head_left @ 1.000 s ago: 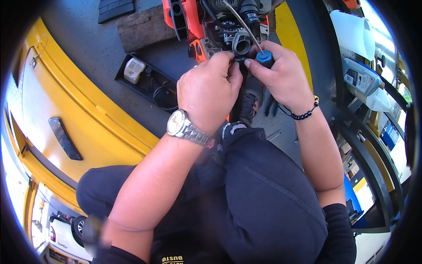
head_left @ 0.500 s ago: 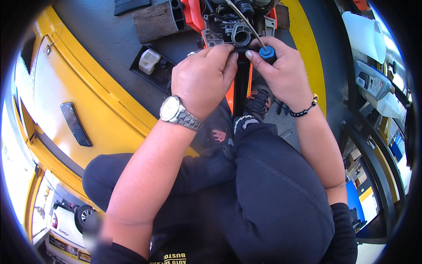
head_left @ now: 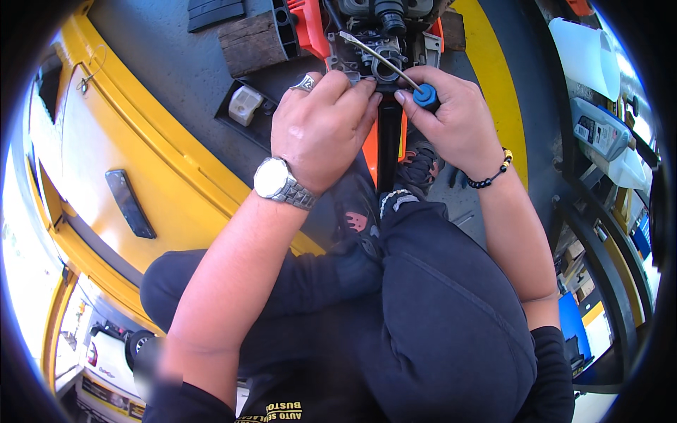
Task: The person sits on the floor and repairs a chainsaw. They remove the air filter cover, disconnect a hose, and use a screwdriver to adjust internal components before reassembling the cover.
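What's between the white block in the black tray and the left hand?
In the head view, a strip of the black tray, with dark bits too unclear to name, shows between the white block and left hand.

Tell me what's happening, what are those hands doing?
A person's right hand holds a blue-handled screwdriver, its shaft slanting across an orange machine with bare metal parts. The left hand has its fingertips at the machine's near edge; whether it holds anything is hidden. A dark phone lies on the yellow surface to the left.
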`<state>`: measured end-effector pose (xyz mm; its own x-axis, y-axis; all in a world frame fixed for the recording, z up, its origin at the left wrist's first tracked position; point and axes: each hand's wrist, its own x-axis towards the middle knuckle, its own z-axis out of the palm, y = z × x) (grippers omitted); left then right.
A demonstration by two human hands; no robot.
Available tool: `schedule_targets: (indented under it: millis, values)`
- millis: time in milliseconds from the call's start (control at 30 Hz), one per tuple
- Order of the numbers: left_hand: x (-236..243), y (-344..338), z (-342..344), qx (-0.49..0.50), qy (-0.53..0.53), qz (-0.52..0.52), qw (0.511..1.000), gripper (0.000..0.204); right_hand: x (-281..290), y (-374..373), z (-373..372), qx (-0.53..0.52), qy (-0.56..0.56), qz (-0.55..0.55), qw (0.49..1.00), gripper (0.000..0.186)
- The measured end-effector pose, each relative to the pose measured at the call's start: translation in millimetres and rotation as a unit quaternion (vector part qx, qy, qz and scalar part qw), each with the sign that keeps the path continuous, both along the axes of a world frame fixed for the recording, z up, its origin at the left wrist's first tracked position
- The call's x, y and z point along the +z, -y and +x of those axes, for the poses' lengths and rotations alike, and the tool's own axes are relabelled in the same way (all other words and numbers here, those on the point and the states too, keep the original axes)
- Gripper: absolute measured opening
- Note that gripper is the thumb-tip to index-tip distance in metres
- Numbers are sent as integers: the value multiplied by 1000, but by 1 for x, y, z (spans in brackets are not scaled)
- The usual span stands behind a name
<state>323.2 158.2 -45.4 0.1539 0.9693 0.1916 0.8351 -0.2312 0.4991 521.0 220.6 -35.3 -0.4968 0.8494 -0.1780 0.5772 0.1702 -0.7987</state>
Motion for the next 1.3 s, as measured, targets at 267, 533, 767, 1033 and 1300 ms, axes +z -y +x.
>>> schedule_targets:
  millis: [267, 533, 767, 1033, 1300]
  values:
    - [-12, 1, 8, 50, 92, -13, 994, 17, 1, 7, -6, -16, 17, 29, 999, 16]
    - [-14, -2, 10, 53, 99, -14, 994, 20, -4, 9, -5, -7, 31, 59, 998, 20]
    - [-14, 5, 14, 74, 98, 30, 992, 22, -12, 14, -2, -26, -15, 62, 998, 22]
    - [-14, 6, 15, 73, 91, 15, 993, 23, -5, 11, -3, -25, -8, 37, 999, 19]
    - [-15, 3, 13, 43, 112, 30, 992, 24, -10, 16, 0, -38, -44, 28, 998, 18]
